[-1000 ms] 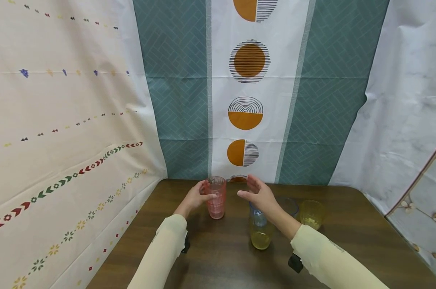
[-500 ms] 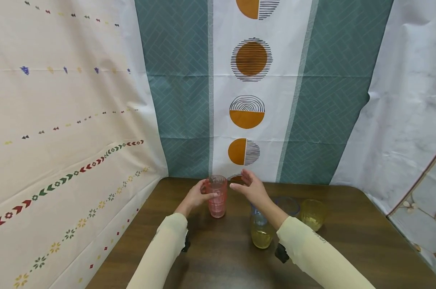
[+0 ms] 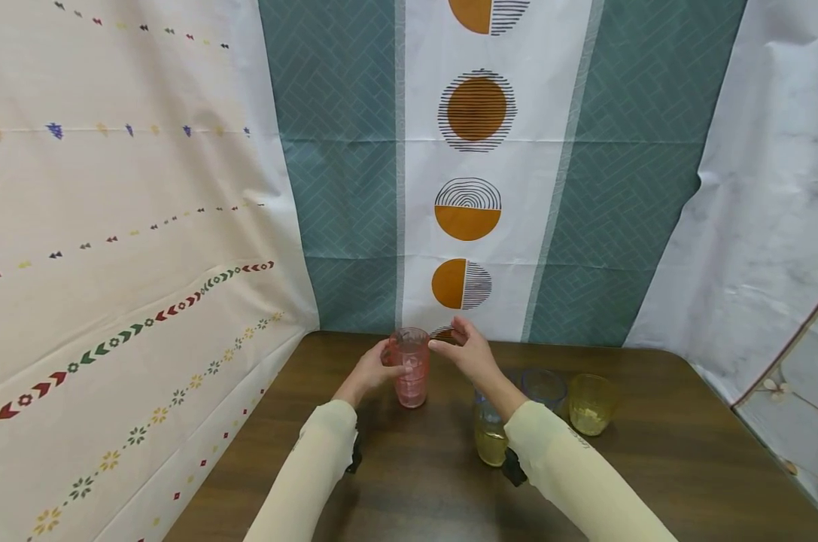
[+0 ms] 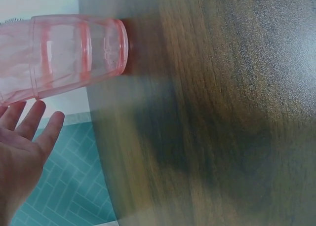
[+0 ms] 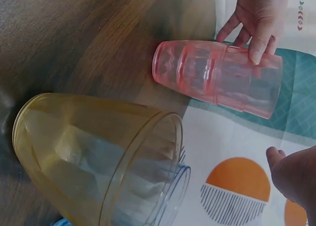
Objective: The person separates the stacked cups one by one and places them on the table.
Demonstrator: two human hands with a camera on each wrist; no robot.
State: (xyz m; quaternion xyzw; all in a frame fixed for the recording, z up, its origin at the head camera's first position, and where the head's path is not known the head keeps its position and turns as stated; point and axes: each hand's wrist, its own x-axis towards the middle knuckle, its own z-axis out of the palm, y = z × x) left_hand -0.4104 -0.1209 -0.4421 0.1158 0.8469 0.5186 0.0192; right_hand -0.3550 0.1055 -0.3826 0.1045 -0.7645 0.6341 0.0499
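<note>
A stack of pink ribbed tumblers [image 3: 414, 388] [image 4: 74, 53] [image 5: 207, 73] stands upright near the back of the brown table [image 3: 652, 482]. My left hand [image 3: 371, 370] [image 5: 256, 14] grips it from the left, thumb across the front and fingers behind. My right hand [image 3: 469, 352] [image 5: 294, 174] hovers at the stack's rim on the right, fingers relaxed and holding nothing. Whether its fingertips touch the rim cannot be told. In the left wrist view a palm [image 4: 22, 147] with straight fingers lies just beside the pink stack.
Under my right forearm stands a yellow tumbler [image 3: 490, 444] [image 5: 94, 152] with a blue one nested in it. A lone blue tumbler [image 3: 544, 385] and a short yellow cup [image 3: 590, 406] stand to its right. Patterned curtains close off the back and left.
My right hand has moved left and further back, from above the yellow tumbler to the pink stack's rim. The left hand has kept its hold.
</note>
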